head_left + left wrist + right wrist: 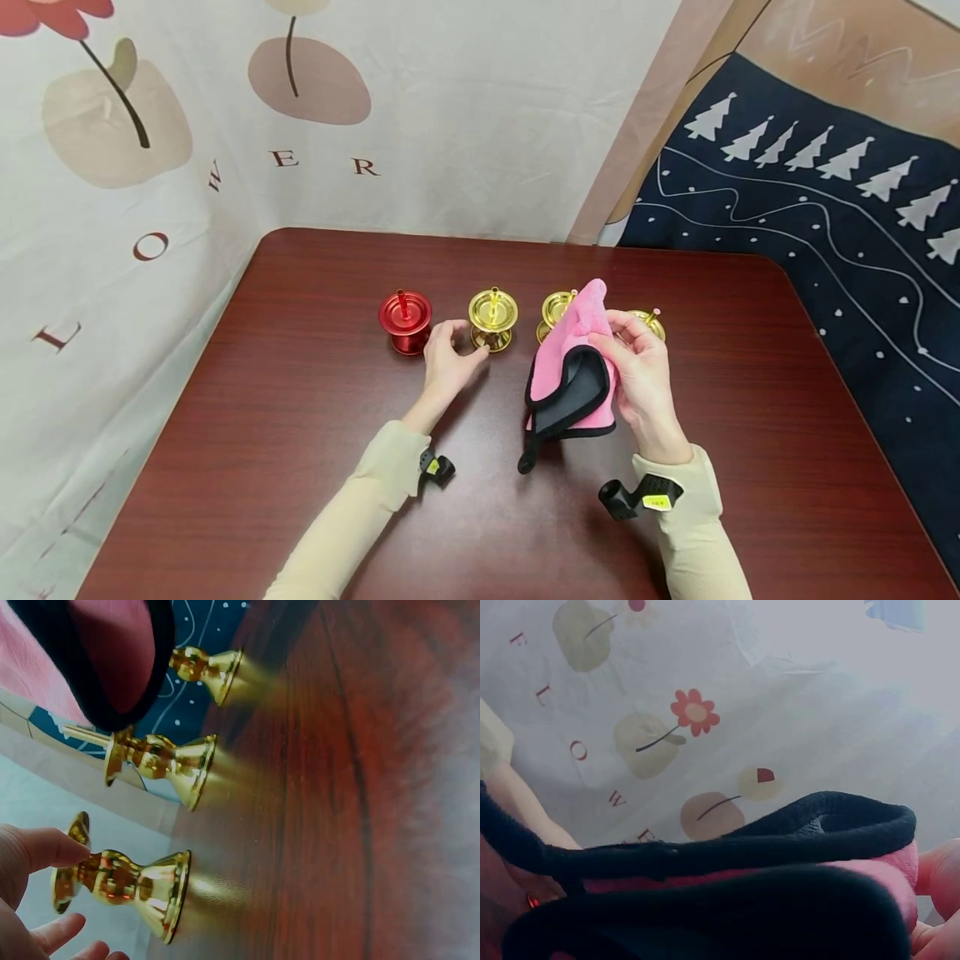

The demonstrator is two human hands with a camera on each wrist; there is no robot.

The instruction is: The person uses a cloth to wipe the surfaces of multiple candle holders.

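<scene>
My left hand [447, 367] is beside a gold candlestick [492, 312], fingers spread apart. In the left wrist view the thumb [52, 849] overlaps the neck of this candlestick below its dish; I cannot tell whether it touches. My right hand [641, 375] pinches a pink cloth [573, 325] with black trim, a dark inner side and a black loop hanging down. The cloth hangs partly in front of another gold candlestick [553, 310]. A further gold candlestick [651, 323] stands behind the right hand, partly hidden. Left of the left hand stands a red candlestick [405, 317].
The candlesticks stand upright in a row across the far part of a dark red-brown wooden table [337, 400]. Behind it hangs a pale curtain [480, 125] with flowers and letters. A dark blue cloth [787, 217] with white trees hangs at the right.
</scene>
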